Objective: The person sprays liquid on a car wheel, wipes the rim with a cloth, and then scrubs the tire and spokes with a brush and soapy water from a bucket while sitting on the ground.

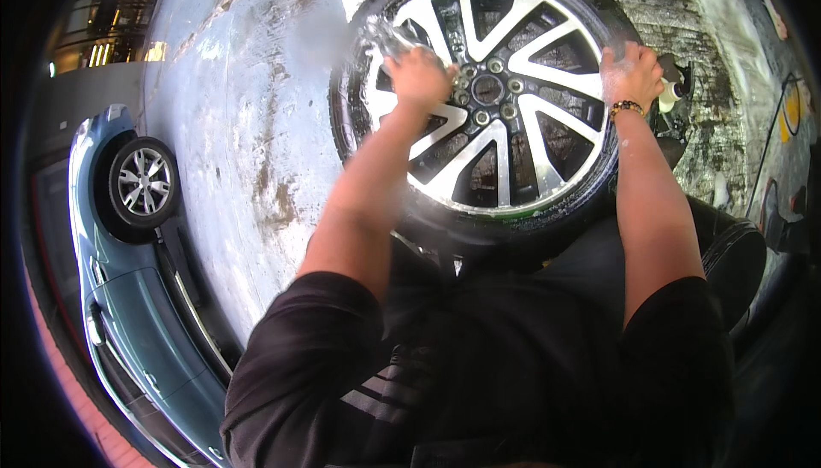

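Note:
A car wheel, with a silver and black alloy rim [532, 77] and a black tyre [513, 227], lies in front of me, wet, with white suds along the rim's edge. My left hand [420, 80], blurred, is over the upper left spokes. At its fingers is a shiny grey, soapy thing [385, 35], perhaps a cloth; its exact kind cannot be told. On the right side of the tyre, my right hand [632, 77] has its fingers curled over the sidewall, with a beaded bracelet [627, 108] at the wrist. Lug holes ring the open hub centre.
Wet, stained concrete floor [237, 115] surrounds the wheel. A white-capped object [669, 93] is just right of my right hand. A black rounded seat or pad [737, 269] lies lower right, and a thin dark hose or cable [766, 147] beyond. At left stands a blue car [141, 314].

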A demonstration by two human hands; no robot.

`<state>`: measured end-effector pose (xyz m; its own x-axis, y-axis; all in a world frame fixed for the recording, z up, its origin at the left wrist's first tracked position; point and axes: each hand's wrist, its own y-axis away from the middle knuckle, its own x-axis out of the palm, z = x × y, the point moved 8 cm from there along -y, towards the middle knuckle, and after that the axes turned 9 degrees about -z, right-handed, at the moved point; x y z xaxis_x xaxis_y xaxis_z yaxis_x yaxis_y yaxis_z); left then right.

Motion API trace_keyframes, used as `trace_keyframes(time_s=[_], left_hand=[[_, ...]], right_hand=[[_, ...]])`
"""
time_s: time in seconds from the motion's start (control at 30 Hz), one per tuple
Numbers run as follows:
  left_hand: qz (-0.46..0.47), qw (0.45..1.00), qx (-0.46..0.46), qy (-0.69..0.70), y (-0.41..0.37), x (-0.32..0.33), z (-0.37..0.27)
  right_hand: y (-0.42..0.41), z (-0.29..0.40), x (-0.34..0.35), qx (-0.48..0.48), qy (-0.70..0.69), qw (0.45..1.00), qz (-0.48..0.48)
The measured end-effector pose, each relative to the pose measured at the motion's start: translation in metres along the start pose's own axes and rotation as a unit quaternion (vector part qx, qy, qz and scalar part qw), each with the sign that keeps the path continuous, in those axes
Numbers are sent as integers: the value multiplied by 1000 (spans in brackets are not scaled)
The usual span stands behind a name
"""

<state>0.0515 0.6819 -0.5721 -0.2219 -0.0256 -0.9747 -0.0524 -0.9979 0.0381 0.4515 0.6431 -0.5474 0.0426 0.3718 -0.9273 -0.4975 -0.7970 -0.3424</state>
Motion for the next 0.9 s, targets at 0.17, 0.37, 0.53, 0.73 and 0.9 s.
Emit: trace_keyframes(time_s=[0.17, 0.37, 0.53, 0.73, 0.9], left_hand=[[-131, 981, 112, 84, 22, 26, 29], [-77, 935, -165, 305, -29, -11, 170], [-278, 827, -226, 433, -13, -92, 242], [13, 998, -64, -4, 16, -12, 195], [-35, 993, 94, 65, 72, 6, 9]], right_hand=[[-6, -4, 4, 4, -8, 1000, 9], [-3, -6, 4, 12, -16, 1000, 4], [-1, -9, -1, 12, -18, 1000, 2], [0, 2, 2, 2, -26, 1000, 8], [-7, -5, 0, 3, -18, 1000, -2]])
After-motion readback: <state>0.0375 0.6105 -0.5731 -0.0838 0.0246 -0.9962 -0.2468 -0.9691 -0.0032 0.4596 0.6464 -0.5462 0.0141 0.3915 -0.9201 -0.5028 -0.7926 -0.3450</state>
